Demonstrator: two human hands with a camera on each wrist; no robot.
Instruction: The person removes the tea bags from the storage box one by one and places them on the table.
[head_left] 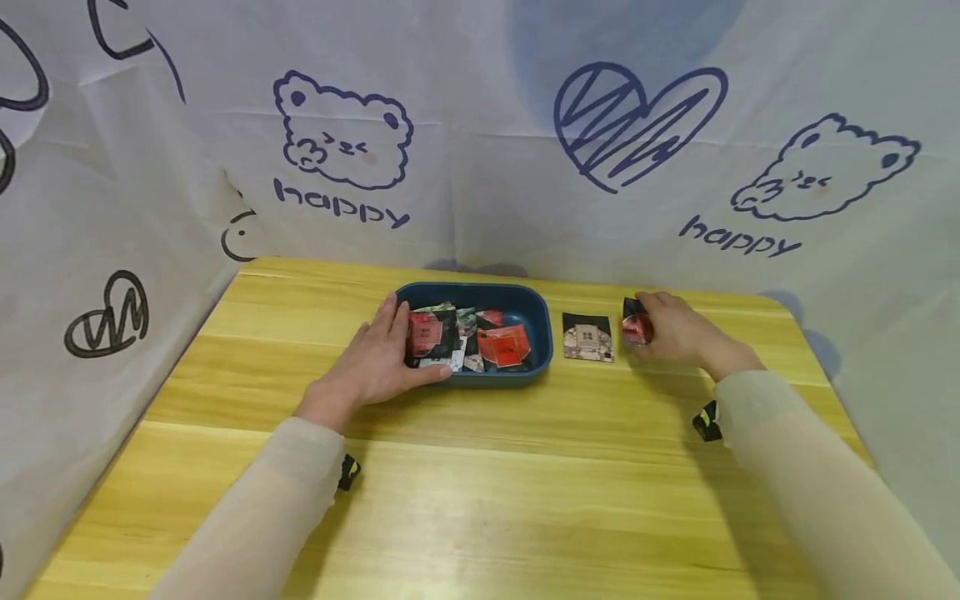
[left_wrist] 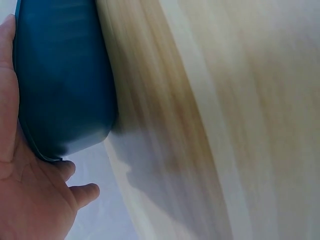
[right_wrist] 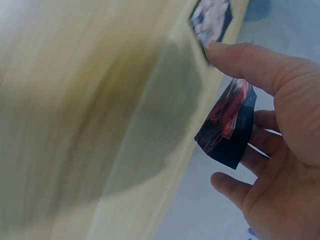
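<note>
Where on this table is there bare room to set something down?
Bare: the table in front of the tray, between the sleeves, and left of the left hand. Crowded: the tray, holding packets, and just right of it, a square packet beside the right hand.

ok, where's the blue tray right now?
In the head view, the blue tray sits near the table's far edge, around mid-frame, between the left hand at its left end and a flat packet just to its right.
</note>
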